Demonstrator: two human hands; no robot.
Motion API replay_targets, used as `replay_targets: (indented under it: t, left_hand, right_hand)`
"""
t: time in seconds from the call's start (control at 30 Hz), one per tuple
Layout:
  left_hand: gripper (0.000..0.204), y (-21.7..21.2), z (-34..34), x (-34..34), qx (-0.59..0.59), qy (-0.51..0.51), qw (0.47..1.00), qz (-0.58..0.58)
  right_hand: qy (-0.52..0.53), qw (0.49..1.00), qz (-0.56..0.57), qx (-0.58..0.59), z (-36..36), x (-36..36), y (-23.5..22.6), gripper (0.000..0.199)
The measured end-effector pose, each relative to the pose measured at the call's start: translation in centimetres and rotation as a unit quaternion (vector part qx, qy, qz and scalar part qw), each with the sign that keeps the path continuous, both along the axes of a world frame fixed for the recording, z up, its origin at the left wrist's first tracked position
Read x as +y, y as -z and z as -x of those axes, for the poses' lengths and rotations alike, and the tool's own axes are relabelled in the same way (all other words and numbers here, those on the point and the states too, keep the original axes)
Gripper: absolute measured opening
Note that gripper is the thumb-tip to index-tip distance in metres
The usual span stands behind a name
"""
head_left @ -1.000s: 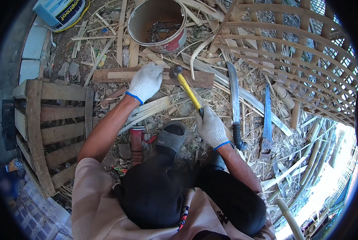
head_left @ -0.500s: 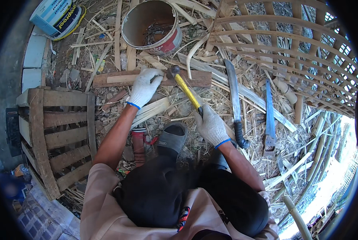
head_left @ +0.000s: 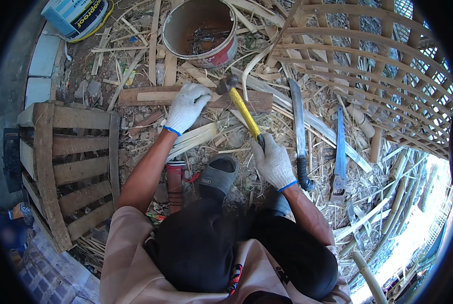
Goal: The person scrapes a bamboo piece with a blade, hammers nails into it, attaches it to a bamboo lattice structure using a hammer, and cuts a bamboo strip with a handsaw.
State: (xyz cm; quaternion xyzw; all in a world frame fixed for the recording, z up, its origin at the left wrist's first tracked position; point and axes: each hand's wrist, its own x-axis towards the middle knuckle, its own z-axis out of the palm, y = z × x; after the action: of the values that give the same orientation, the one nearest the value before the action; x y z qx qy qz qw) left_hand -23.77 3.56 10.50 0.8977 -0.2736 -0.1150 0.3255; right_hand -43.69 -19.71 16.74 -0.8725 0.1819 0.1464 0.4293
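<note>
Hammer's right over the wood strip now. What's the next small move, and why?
Probably a short downward tap: the right hand grips the yellow-handled hammer with its head just above the wooden strip, beside where the left hand pins that strip. Keep the fingers clear.

The gloved right hand (head_left: 273, 162) is gripping a yellow-handled hammer (head_left: 240, 104), its head resting on a flat wooden plank (head_left: 150, 96). The gloved left hand (head_left: 187, 105) is pressing that plank, near a round nail bucket (head_left: 201, 31).

both gloved hands extended forward, arms bare.
left hand (head_left: 187, 105) pressed palm-down, fingers curled; right hand (head_left: 273, 163) closed in a fist grip.
</note>
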Motion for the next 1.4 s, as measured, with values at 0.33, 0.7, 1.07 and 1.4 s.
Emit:
replay_targets:
  t: [0.33, 0.7, 1.07, 1.4]
  left_hand:
    - [0.014, 0.1, 0.9, -0.9, -0.056, -0.022, 0.998, 0.025]
    - [0.012, 0.6, 0.6, -0.7, -0.079, -0.002, 0.996, 0.033]
    - [0.012, 0.7, 0.6, -0.7, -0.067, 0.003, 0.996, 0.051]
    - [0.014, 1.0, 0.4, -0.1, -0.061, 0.005, 0.997, 0.049]
  right_hand:
    - [-0.064, 0.990, 0.090, -0.084, -0.3, 0.3, -2.0, 0.027]
    - [-0.062, 0.993, 0.076, -0.061, -0.9, 0.7, -1.3, 0.029]
    - [-0.068, 0.993, 0.090, -0.024, -1.3, 0.6, -0.7, 0.025]
    - [-0.073, 0.993, 0.094, -0.010, -1.1, 0.5, -1.3, 0.030]
